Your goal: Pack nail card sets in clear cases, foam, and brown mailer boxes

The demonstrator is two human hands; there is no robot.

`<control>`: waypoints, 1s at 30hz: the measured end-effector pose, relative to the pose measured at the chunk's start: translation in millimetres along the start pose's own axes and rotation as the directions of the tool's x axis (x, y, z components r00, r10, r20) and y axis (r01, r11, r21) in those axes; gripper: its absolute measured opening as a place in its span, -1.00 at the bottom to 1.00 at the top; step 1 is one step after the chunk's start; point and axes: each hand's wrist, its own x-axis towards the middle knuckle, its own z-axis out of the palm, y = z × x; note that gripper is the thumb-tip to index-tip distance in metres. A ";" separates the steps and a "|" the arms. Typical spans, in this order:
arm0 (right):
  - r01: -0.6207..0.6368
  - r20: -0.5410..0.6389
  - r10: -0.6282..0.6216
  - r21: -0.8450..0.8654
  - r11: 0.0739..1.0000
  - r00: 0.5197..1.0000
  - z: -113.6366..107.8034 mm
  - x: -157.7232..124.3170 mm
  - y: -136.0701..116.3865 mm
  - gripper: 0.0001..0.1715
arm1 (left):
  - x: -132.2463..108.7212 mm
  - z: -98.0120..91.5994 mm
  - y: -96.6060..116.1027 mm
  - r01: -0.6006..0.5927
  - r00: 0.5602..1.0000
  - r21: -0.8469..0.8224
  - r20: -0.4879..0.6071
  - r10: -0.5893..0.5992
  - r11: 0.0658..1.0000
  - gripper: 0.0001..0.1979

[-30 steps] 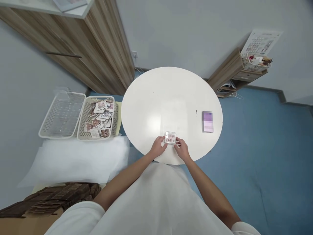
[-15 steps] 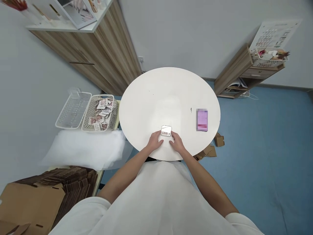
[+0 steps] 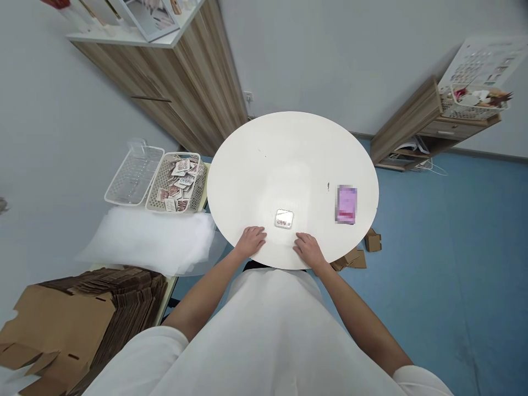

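A small clear packet with pink pieces inside (image 3: 284, 219) lies flat on the round white table (image 3: 289, 159), near its front edge. My left hand (image 3: 251, 242) rests on the tabletop to the packet's lower left, fingers loosely curled and holding nothing. My right hand (image 3: 307, 249) lies on the table to the packet's lower right, fingers spread and holding nothing. Neither hand touches the packet.
A purple card (image 3: 347, 203) lies at the table's right. Left of the table stand a basket of similar packets (image 3: 177, 182) and a bare white basket (image 3: 134, 175) above white padding (image 3: 148, 242). Flat cardboard boxes (image 3: 78, 313) pile at lower left; cardboard scraps (image 3: 363, 250) lie on the blue floor.
Both hands held the packet a second ago, set it down on the table, then let go and drew back towards the front edge. The camera view shifted slightly.
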 end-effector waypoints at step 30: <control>-0.091 -0.025 0.089 -0.089 0.992 0.996 22.6 -17.3 -58.9 -0.53 | -24.7 -20.1 -50.8 -0.371 0.927 0.047 -0.030 0.373 0.927 -0.81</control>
